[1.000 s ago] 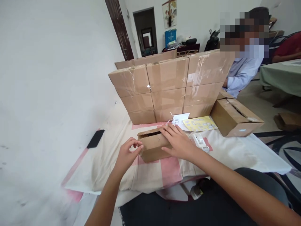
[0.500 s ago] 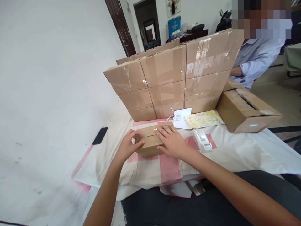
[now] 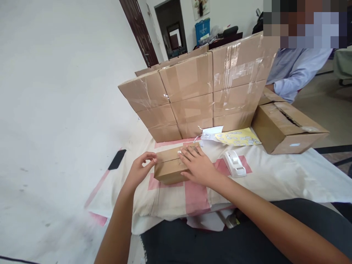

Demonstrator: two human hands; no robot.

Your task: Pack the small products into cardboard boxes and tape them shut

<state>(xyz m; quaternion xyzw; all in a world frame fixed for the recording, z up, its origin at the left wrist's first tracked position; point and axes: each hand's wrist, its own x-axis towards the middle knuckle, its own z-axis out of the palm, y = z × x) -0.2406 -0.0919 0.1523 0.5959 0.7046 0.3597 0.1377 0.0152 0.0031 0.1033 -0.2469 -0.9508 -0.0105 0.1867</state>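
A small cardboard box (image 3: 167,169) with a seam along its top lies on the cloth-covered table in front of me. My right hand (image 3: 197,167) rests on the box's right part, fingers stretched out over the top. At the box's left end, my left hand (image 3: 140,170) has thumb and index fingertips pinched together; anything between them is too small to make out. A shiny bit, which looks like clear tape, shows beside my right fingertips. To the right of the box stands a white tape dispenser (image 3: 234,164).
A tall wall of taped cardboard (image 3: 192,84) stands behind. At right is a larger cardboard box (image 3: 288,128), with a person in a light blue shirt (image 3: 298,69) beyond. A yellow patterned sheet (image 3: 238,137), white paper (image 3: 211,132) and a black phone (image 3: 117,159) lie on the table.
My left hand has drawn back left from the box's top to its left end, its fingertips coming together. My right hand stays on the box.
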